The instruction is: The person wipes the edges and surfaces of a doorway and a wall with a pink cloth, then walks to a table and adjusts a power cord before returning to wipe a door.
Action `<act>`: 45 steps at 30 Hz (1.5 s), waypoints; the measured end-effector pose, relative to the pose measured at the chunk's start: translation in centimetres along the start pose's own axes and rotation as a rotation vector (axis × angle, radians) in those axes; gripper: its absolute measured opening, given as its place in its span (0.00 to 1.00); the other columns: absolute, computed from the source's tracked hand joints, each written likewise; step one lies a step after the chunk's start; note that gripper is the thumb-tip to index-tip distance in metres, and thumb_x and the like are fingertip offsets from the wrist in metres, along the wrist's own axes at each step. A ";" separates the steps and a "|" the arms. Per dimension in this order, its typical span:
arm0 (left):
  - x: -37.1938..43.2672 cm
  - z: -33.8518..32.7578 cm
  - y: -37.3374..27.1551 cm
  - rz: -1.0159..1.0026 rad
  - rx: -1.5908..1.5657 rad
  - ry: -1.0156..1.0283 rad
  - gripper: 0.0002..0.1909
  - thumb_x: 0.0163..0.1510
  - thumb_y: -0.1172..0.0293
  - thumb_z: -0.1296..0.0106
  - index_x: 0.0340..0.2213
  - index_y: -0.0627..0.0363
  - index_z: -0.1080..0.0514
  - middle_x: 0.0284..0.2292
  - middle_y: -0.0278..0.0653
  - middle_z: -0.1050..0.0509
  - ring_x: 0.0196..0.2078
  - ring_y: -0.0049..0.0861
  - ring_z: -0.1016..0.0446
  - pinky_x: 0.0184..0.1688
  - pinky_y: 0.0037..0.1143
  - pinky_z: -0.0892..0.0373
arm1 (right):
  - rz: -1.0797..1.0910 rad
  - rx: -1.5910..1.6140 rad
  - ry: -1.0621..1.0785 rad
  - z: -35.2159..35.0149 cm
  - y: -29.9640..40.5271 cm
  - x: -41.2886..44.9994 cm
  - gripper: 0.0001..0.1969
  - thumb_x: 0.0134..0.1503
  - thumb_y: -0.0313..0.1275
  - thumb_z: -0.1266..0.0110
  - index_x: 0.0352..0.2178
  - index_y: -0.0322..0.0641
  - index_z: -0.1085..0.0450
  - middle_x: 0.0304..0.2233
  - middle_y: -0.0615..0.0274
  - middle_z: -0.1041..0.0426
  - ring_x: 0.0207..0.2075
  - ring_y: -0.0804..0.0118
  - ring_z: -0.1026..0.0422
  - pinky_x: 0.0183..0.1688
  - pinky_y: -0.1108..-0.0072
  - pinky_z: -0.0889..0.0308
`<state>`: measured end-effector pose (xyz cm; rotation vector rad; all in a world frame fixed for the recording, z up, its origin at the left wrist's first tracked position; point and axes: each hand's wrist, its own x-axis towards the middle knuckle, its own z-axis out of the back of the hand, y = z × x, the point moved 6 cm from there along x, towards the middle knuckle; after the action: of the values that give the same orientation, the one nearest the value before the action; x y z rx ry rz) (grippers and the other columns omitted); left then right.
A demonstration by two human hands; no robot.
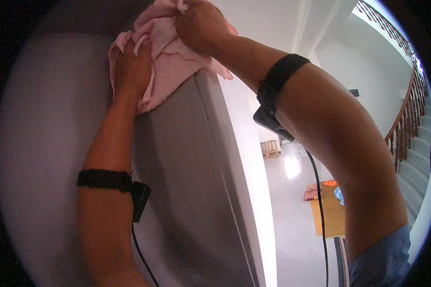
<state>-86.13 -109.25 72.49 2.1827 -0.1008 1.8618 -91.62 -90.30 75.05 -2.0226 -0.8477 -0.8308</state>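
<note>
A crumpled pink cloth (176,68) lies against the upper part of a grey upright panel (186,150), close to its right edge. Whether this panel belongs to a door, a cabinet or a wall I cannot tell. My left hand (133,70) grips the left side of the cloth, with folds showing between its fingers. Higher up and to the right, my right hand (201,28) is closed in a fist around the cloth's upper part. One corner of the cloth hangs below my right wrist.
A black strap with a small device (141,201) and cable is on my left forearm; a similar device (269,120) is on my right. Beyond the panel are a tiled floor (291,201), wooden stools (269,149), a yellow-brown mat (330,215) with cloths, and a staircase with wooden railing (404,125).
</note>
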 end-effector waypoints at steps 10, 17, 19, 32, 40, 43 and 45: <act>8.2 -1.8 9.2 -0.061 -0.094 -0.043 0.40 0.62 0.38 0.59 0.66 0.51 0.42 0.66 0.59 0.44 0.68 0.56 0.46 0.68 0.45 0.46 | 0.593 -0.811 0.471 -6.6 2.3 4.2 0.12 0.54 0.36 0.45 0.35 0.50 0.17 0.39 0.59 0.18 0.48 0.59 0.23 0.50 0.66 0.30; -2.3 0.2 3.4 -0.163 -0.041 -0.099 0.31 0.64 0.54 0.55 0.62 0.59 0.39 0.63 0.56 0.40 0.66 0.51 0.42 0.67 0.38 0.44 | 0.273 -0.265 0.478 -3.4 1.9 0.9 0.12 0.54 0.37 0.46 0.32 0.46 0.18 0.36 0.59 0.18 0.44 0.57 0.21 0.44 0.66 0.27; -3.9 3.9 0.7 -0.127 -0.125 -0.104 0.27 0.65 0.61 0.55 0.61 0.62 0.38 0.62 0.55 0.39 0.66 0.49 0.41 0.67 0.36 0.44 | 0.667 -0.677 0.660 -2.2 5.7 -1.8 0.14 0.56 0.38 0.48 0.35 0.44 0.19 0.37 0.56 0.19 0.41 0.51 0.21 0.44 0.63 0.27; -22.7 9.4 -6.2 -0.198 -0.146 0.091 0.37 0.62 0.42 0.58 0.62 0.56 0.38 0.59 0.56 0.38 0.60 0.52 0.38 0.61 0.43 0.42 | -0.194 0.189 0.513 14.4 18.0 -19.0 0.24 0.60 0.32 0.44 0.55 0.33 0.35 0.54 0.40 0.31 0.57 0.44 0.32 0.58 0.60 0.34; -43.9 9.5 -7.7 0.093 -0.019 0.326 0.41 0.54 0.38 0.51 0.55 0.62 0.36 0.56 0.60 0.37 0.60 0.54 0.40 0.63 0.48 0.45 | -0.588 0.439 0.566 22.6 23.3 -36.4 0.38 0.47 0.32 0.31 0.60 0.39 0.35 0.65 0.35 0.44 0.66 0.34 0.42 0.65 0.56 0.41; -55.1 10.8 -7.8 0.291 0.038 0.453 0.42 0.52 0.39 0.48 0.53 0.67 0.35 0.56 0.62 0.36 0.61 0.55 0.40 0.64 0.48 0.47 | -0.725 0.451 0.698 26.9 27.4 -43.4 0.33 0.50 0.33 0.32 0.57 0.38 0.33 0.63 0.35 0.41 0.63 0.33 0.39 0.63 0.54 0.41; -59.8 11.7 -8.8 0.321 0.062 0.518 0.43 0.50 0.39 0.45 0.51 0.70 0.34 0.55 0.63 0.36 0.61 0.55 0.41 0.65 0.49 0.48 | -0.887 0.450 0.700 28.6 29.0 -45.2 0.29 0.49 0.28 0.34 0.54 0.38 0.30 0.60 0.35 0.38 0.61 0.34 0.36 0.62 0.55 0.41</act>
<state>-83.14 -110.91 10.96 1.7226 -0.3064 2.5775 -87.00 -92.83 14.42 -0.7976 -1.3448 -1.5277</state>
